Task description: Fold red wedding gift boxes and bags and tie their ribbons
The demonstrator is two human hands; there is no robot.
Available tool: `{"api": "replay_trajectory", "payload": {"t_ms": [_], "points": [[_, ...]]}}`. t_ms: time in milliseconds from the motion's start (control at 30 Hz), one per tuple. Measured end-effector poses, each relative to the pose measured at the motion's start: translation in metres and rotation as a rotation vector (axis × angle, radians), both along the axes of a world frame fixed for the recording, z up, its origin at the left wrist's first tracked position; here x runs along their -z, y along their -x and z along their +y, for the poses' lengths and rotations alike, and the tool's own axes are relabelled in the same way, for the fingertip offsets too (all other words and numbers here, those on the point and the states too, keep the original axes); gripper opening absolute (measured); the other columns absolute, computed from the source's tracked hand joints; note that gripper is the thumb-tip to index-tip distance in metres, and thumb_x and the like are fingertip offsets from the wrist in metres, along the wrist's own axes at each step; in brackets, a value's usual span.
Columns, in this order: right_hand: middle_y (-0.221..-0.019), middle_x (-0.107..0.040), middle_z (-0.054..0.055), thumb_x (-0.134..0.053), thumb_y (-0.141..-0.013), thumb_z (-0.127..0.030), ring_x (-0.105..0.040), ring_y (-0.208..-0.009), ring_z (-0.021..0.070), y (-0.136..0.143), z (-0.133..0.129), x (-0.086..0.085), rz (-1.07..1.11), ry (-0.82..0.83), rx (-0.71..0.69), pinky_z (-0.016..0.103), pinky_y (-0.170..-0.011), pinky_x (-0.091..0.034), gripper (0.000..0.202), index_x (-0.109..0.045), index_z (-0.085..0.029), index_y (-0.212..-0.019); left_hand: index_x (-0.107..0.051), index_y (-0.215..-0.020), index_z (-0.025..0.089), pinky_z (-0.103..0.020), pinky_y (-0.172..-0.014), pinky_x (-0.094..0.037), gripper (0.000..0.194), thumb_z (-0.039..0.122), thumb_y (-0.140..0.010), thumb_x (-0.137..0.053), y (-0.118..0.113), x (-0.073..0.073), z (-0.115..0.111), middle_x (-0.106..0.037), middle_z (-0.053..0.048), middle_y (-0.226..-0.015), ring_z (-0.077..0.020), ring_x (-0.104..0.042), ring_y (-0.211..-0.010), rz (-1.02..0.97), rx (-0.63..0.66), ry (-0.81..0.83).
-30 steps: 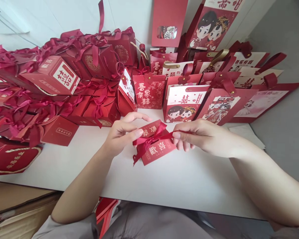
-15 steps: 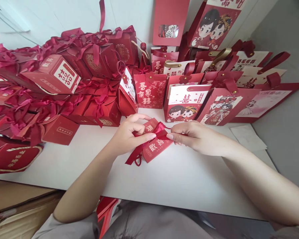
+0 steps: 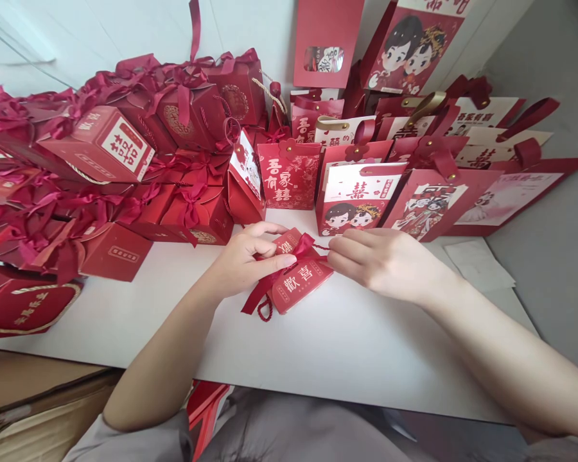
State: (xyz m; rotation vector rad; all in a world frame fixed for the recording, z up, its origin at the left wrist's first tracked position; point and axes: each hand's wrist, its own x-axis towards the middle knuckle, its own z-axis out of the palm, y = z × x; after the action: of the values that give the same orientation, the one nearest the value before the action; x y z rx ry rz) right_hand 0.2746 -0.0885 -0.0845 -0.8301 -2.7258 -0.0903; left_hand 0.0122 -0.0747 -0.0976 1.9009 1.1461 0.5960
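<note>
The left hand (image 3: 260,260) pinched the dark-red ribbon (image 3: 304,246) over the red gift box (image 3: 304,287), while the right hand (image 3: 380,260), fingers curled, grasped the ribbon's right side.

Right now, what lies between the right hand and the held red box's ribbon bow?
Head view: a red ribbon strand and a twisted red cord lie between the right hand and the bow.

My white tabletop (image 3: 366,353) carries the small red box (image 3: 301,282) near its middle, between my hands. Ribboned red boxes (image 3: 197,215) crowd its left and back, upright gift bags (image 3: 361,199) stand along the back right, and white paper (image 3: 479,263) lies flat at the right.
</note>
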Motion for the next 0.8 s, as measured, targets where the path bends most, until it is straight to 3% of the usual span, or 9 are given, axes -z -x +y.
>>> {"api": "replay_trajectory", "payload": {"t_ms": [100,167,300,467,633,800], "points": [[-0.076,-0.063,0.004,-0.036,-0.101,-0.007,-0.051,-0.065,0.0173,0.0,-0.001,0.0,-0.036,-0.087,-0.065,0.034,-0.056,-0.033,0.039,-0.059,-0.022,-0.074,-0.044,-0.051,0.014,-0.036,-0.095,-0.045,0.052,0.045,-0.086,-0.068,0.0,-0.002,0.0,-0.061,-0.006,-0.123,-0.0243,-0.061,-0.114,-0.024,0.008,0.048],[-0.079,-0.066,0.003,-0.04,-0.1,-0.005,-0.051,-0.064,0.0156,-0.002,0.0,0.002,-0.066,-0.233,-0.102,0.033,-0.055,-0.035,0.035,-0.061,-0.02,-0.076,-0.047,-0.052,0.014,-0.035,-0.096,-0.044,0.051,0.045,-0.086,-0.068,0.0,-0.003,0.0,-0.06,-0.005,-0.125,-0.0236,-0.061,-0.116,-0.025,0.01,0.075],[-0.087,-0.071,0.003,-0.05,-0.096,-0.003,-0.054,-0.062,0.0133,-0.007,0.005,0.008,-0.081,-0.497,-0.161,0.031,-0.054,-0.04,0.025,-0.063,-0.016,-0.08,-0.04,-0.052,0.013,-0.033,-0.095,-0.043,0.054,0.043,-0.087,-0.067,-0.001,-0.006,-0.001,-0.059,-0.004,-0.123,-0.0197,-0.063,-0.106,-0.007,0.001,0.083],[-0.094,-0.074,0.005,-0.051,-0.095,-0.001,-0.059,-0.064,0.0136,-0.01,0.006,0.005,-0.117,-0.483,-0.13,0.031,-0.053,-0.041,0.025,-0.066,-0.015,-0.082,-0.044,-0.052,0.013,-0.033,-0.097,-0.043,0.052,0.043,-0.087,-0.068,-0.001,-0.006,-0.002,-0.059,-0.003,-0.125,-0.02,-0.061,-0.109,-0.06,-0.017,0.127],[-0.104,-0.076,0.008,-0.048,-0.094,0.002,-0.066,-0.067,0.016,-0.013,0.004,0.001,-0.098,-0.469,-0.057,0.032,-0.053,-0.044,0.027,-0.07,-0.012,-0.099,-0.072,-0.069,0.017,-0.037,-0.099,-0.046,0.033,0.043,-0.088,-0.067,0.002,-0.006,0.001,-0.06,-0.007,-0.134,-0.0276,-0.056,-0.124,-0.264,-0.001,0.295],[-0.095,-0.078,0.01,-0.043,-0.094,0.003,-0.07,-0.069,0.0193,-0.014,0.005,0.003,-0.117,-0.37,-0.031,0.032,-0.053,-0.046,0.034,-0.069,-0.008,-0.113,-0.077,-0.071,0.018,-0.042,-0.104,-0.045,0.035,0.044,-0.09,-0.065,0.007,-0.001,0.005,-0.061,-0.009,-0.134,-0.0303,-0.057,-0.124,-0.398,0.01,0.361]]}}
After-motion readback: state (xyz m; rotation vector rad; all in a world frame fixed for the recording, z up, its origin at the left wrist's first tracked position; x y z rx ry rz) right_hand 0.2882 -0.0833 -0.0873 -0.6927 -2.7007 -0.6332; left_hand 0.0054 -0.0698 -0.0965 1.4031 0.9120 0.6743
